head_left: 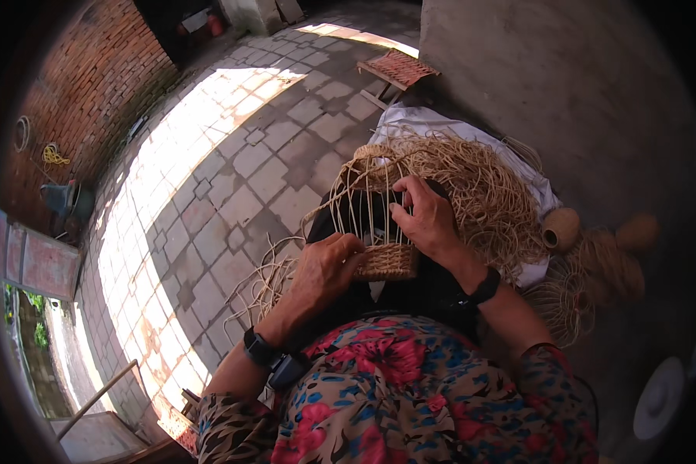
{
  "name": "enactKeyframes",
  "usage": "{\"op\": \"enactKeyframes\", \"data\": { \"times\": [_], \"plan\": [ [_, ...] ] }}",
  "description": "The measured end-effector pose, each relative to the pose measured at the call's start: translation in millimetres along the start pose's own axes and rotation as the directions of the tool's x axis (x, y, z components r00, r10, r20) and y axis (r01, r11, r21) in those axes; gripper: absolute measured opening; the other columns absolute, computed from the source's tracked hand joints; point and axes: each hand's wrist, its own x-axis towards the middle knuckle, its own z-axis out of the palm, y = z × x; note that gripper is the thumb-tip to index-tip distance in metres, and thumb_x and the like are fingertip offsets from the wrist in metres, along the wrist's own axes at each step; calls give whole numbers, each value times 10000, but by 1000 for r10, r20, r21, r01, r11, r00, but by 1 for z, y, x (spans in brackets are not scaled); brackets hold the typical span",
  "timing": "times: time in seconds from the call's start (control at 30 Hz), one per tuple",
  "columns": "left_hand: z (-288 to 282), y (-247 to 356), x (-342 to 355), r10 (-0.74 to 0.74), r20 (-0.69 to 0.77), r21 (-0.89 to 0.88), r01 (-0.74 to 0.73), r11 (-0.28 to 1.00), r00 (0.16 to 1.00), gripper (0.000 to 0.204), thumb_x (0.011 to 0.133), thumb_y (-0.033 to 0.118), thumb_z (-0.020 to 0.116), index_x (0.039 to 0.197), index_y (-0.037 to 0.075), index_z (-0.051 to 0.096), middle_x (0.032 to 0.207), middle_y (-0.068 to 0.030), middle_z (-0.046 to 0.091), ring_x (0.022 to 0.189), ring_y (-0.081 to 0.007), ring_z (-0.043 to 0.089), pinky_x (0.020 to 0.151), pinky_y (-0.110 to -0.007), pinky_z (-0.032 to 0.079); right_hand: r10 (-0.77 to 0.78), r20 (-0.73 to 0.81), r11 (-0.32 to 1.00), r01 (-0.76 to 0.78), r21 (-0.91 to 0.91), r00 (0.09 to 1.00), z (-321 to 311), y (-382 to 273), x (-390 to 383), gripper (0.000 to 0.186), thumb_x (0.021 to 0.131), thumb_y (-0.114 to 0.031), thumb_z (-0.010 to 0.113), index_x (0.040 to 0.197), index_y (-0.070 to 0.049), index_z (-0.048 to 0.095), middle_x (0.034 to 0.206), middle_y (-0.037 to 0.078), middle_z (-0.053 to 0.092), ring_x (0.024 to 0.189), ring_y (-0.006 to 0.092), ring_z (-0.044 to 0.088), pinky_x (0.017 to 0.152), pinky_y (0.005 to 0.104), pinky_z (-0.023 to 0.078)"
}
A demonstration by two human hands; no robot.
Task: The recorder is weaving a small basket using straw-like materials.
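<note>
A partly woven basket rests on my lap, with a tight tan weave at its near end and long bare strands standing out from it. My left hand is closed on the left edge of the woven band, its fingertips over the rim. Higher up on the right, my right hand is bent with thumb and forefinger close to the strands. Whatever thin strand it pinches is too small to make out for certain.
A heap of loose tan cord lies on a white sheet beyond my right knee. Round woven pieces stand to the right. A low woven-top stool is by the wall. More loose strands trail onto the paving at left.
</note>
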Motion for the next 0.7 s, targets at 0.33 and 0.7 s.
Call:
{"op": "enactKeyframes", "data": {
  "times": [0.33,0.7],
  "plan": [
    [-29,-39,-37,-389,-62,-96,383,919,919,226,894,220,606,886,1,663,709,-174,635,612,-305,620,578,-354,469,66,-82,998,-65,18,994,3,48,-28,157,839,9,571,970,-59,520,715,106,574,647,258,640,575,371,482],
    [-1,-32,-32,-533,21,-29,534,845,846,532,915,511,561,810,6,692,632,-165,605,593,-287,603,580,-418,442,26,-82,988,-13,154,996,8,52,-33,128,808,22,582,916,-30,539,733,80,531,629,166,554,579,308,457]
  ]
}}
